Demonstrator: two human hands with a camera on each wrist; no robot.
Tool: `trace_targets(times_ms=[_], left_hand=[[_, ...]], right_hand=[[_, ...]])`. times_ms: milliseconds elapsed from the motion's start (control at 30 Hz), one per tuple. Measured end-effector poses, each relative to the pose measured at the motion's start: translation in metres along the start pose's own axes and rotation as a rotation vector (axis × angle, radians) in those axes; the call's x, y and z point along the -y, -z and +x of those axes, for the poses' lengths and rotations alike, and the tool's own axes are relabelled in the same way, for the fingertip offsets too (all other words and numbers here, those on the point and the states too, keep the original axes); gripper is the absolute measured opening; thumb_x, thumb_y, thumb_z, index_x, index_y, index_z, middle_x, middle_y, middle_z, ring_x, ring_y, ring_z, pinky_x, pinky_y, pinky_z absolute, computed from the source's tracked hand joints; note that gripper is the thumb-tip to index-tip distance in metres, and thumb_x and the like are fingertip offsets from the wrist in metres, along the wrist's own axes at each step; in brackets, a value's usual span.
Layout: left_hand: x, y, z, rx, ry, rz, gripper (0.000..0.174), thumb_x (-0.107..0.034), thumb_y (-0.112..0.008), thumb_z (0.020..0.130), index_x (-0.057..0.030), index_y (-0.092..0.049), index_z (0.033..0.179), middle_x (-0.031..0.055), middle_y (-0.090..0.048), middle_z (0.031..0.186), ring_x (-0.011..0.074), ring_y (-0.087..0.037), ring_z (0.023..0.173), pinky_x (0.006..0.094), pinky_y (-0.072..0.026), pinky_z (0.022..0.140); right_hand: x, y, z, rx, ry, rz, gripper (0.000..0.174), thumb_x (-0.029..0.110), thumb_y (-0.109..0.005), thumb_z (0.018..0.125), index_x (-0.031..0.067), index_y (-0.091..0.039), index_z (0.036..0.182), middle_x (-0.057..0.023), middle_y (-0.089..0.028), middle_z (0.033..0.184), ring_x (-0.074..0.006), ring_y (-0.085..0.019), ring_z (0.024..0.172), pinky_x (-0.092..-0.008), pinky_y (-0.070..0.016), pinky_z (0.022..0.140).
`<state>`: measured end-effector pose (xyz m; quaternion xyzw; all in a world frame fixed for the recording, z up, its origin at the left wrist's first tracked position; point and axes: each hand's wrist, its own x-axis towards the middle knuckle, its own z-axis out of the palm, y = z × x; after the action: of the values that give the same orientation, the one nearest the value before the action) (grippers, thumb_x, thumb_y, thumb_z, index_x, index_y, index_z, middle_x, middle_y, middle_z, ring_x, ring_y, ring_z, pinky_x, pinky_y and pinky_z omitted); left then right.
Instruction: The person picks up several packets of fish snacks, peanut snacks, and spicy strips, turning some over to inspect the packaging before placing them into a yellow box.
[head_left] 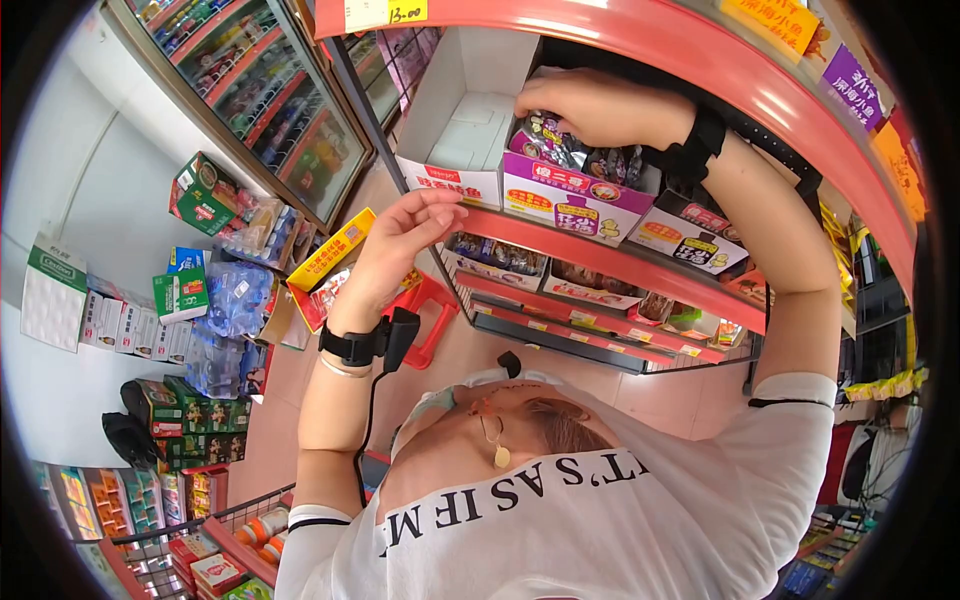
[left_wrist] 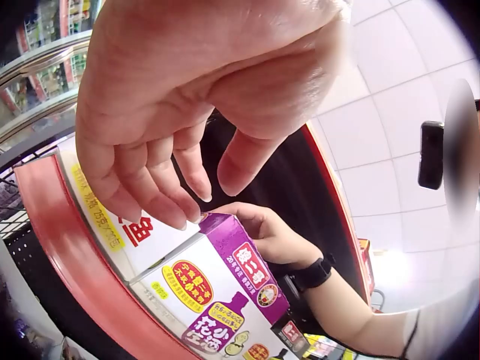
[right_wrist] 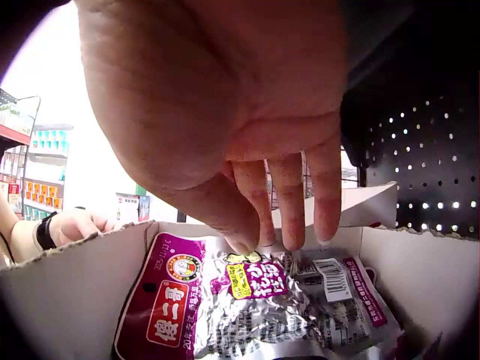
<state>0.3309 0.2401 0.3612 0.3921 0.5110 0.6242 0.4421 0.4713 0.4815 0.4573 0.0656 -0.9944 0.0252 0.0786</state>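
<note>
My right hand (head_left: 590, 105) reaches into a purple-and-white display box (head_left: 575, 205) on the red-edged shelf. In the right wrist view, its straight fingers (right_wrist: 292, 202) point down over purple-and-silver snack packets (right_wrist: 247, 292), with the thumb tip close over the top packet and nothing gripped. The packets lie flat inside the box's white walls. My left hand (head_left: 405, 240) hovers before the shelf, fingers loosely bent and holding nothing. It is nearest the front of a neighbouring white carton (head_left: 450, 180) with red lettering, which the left wrist view shows beneath the fingertips.
Another display box (head_left: 690, 235) stands to the right on the same shelf. A red upper shelf edge (head_left: 600, 30) curves above the right arm. Lower shelves hold more snack boxes (head_left: 590, 285). A red stool (head_left: 435, 315) and a yellow carton (head_left: 330, 250) are at the left.
</note>
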Motion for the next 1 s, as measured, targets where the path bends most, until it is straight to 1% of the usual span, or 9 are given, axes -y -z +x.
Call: trace_targets(times_ms=[133, 200, 300, 433, 567, 700, 767, 833, 1000], left_hand=[[0.002, -0.004, 0.002, 0.030, -0.013, -0.012, 0.028, -0.017, -0.055, 0.089, -0.0023, -0.053, 0.112, 0.0065, -0.061, 0.103, 0.0128, -0.057, 0.096, 0.0247, -0.0421, 0.088], [0.000, -0.009, 0.000, 0.038, -0.014, -0.016, 0.028, -0.018, -0.055, 0.089, -0.0024, -0.053, 0.112, 0.0065, -0.061, 0.103, 0.0131, -0.057, 0.096, 0.0251, -0.0422, 0.088], [-0.001, -0.012, 0.000, 0.052, -0.016, -0.025, 0.029, -0.019, -0.055, 0.089, -0.0023, -0.053, 0.113, 0.0067, -0.061, 0.103, 0.0138, -0.057, 0.096, 0.0260, -0.0422, 0.088], [-0.005, -0.020, 0.000, 0.055, -0.015, -0.012, 0.032, -0.023, -0.053, 0.090, -0.0021, -0.052, 0.114, 0.0081, -0.059, 0.107, 0.0161, -0.057, 0.098, 0.0286, -0.0418, 0.089], [-0.010, -0.027, 0.003, 0.113, -0.036, -0.026, 0.040, -0.031, -0.048, 0.091, -0.0024, -0.048, 0.120, 0.0105, -0.055, 0.114, 0.0182, -0.056, 0.101, 0.0303, -0.0416, 0.090], [-0.019, -0.041, 0.004, 0.139, -0.066, -0.221, 0.062, -0.051, -0.036, 0.090, -0.0022, -0.036, 0.129, 0.0151, -0.049, 0.122, 0.0240, -0.052, 0.107, 0.0360, -0.0414, 0.092], [-0.022, -0.046, 0.002, 0.143, -0.058, -0.305, 0.069, -0.057, -0.032, 0.089, -0.0020, -0.032, 0.131, 0.0164, -0.047, 0.123, 0.0257, -0.051, 0.110, 0.0378, -0.0414, 0.092], [-0.024, -0.047, -0.002, 0.379, -0.061, -0.559, 0.070, -0.059, -0.033, 0.087, -0.0043, -0.036, 0.131, 0.0120, -0.048, 0.123, 0.0243, -0.049, 0.112, 0.0379, -0.0409, 0.093], [-0.020, -0.049, -0.018, 0.175, 0.111, -0.650, 0.066, -0.060, -0.031, 0.087, -0.0085, -0.039, 0.128, 0.0120, -0.049, 0.121, 0.0239, -0.050, 0.112, 0.0401, -0.0419, 0.093]], right_hand=[[0.007, 0.006, 0.001, -0.072, 0.068, -0.040, 0.029, -0.011, -0.051, 0.069, 0.0020, -0.055, 0.095, -0.0108, -0.051, 0.101, -0.0298, -0.055, 0.090, -0.0373, -0.0446, 0.076], [0.017, 0.019, -0.003, 0.105, -0.177, -0.008, 0.023, -0.012, -0.051, 0.068, 0.0016, -0.054, 0.087, -0.0090, -0.050, 0.092, -0.0251, -0.055, 0.080, -0.0347, -0.0431, 0.068], [0.003, 0.018, -0.012, -0.022, -0.082, 0.007, 0.017, -0.011, -0.051, 0.068, 0.0011, -0.050, 0.080, -0.0069, -0.049, 0.084, -0.0204, -0.048, 0.065, -0.0309, -0.0389, 0.059], [0.011, 0.035, -0.024, -0.075, -0.231, -0.005, 0.005, -0.002, -0.050, 0.079, 0.0029, -0.049, 0.078, -0.0050, -0.046, 0.067, -0.0174, -0.042, 0.056, -0.0286, -0.0356, 0.054], [0.015, 0.037, -0.026, -0.611, 0.045, -0.230, 0.010, 0.003, -0.043, 0.081, 0.0049, -0.051, 0.075, -0.0050, -0.050, 0.064, -0.0144, -0.050, 0.058, -0.0302, -0.0401, 0.056], [0.042, 0.026, -0.022, -0.509, 0.006, 0.315, 0.009, -0.002, -0.044, 0.081, 0.0014, -0.051, 0.084, -0.0101, -0.054, 0.081, -0.0233, -0.054, 0.077, -0.0309, -0.0436, 0.071], [0.066, 0.025, -0.015, -0.504, 0.160, 0.199, 0.014, -0.005, -0.045, 0.072, 0.0018, -0.051, 0.084, -0.0100, -0.053, 0.083, -0.0257, -0.051, 0.081, -0.0326, -0.0436, 0.071], [0.083, 0.012, -0.005, -0.532, 0.456, -0.101, 0.013, 0.010, -0.054, 0.071, 0.0045, -0.052, 0.083, -0.0062, -0.052, 0.079, -0.0226, -0.051, 0.078, -0.0330, -0.0457, 0.064], [0.123, -0.015, -0.009, -0.319, 0.470, 0.049, 0.019, 0.009, -0.058, 0.067, 0.0065, -0.051, 0.085, -0.0051, -0.050, 0.078, -0.0219, -0.048, 0.079, -0.0321, -0.0459, 0.066]])
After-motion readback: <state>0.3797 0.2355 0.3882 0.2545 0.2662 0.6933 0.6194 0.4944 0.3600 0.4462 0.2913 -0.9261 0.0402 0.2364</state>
